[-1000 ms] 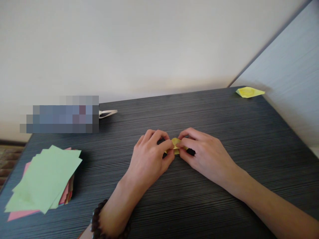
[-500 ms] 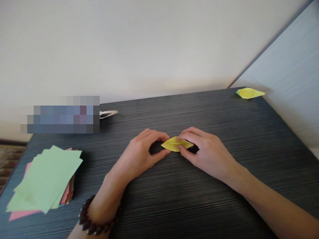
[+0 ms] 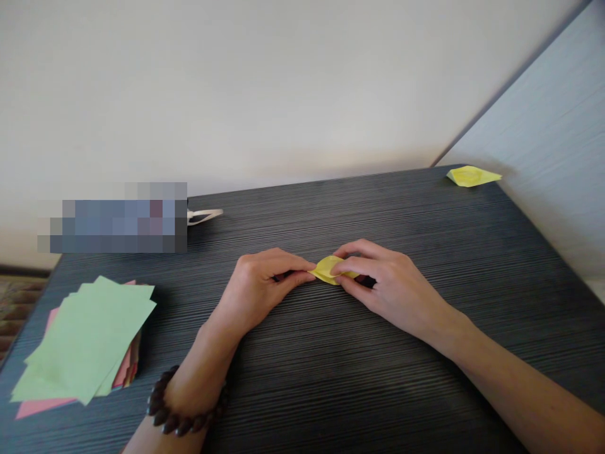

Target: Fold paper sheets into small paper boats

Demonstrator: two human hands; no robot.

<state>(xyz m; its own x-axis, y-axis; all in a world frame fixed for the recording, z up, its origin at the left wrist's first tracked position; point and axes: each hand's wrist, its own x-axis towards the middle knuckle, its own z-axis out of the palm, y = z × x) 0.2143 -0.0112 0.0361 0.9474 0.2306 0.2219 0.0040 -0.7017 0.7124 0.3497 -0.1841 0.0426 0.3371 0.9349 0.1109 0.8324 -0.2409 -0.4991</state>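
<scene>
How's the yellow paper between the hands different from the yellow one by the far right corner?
The held paper is gripped by the left hand and right hand; the corner paper lies untouched on the table. The held paper is partly covered by the hands, while the corner paper is uncovered. Both are yellow, folded paper.

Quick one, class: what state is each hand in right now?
Left hand: closed, pinching the left tip of the folded yellow paper.
Right hand: closed, holding that paper's right part.
</scene>
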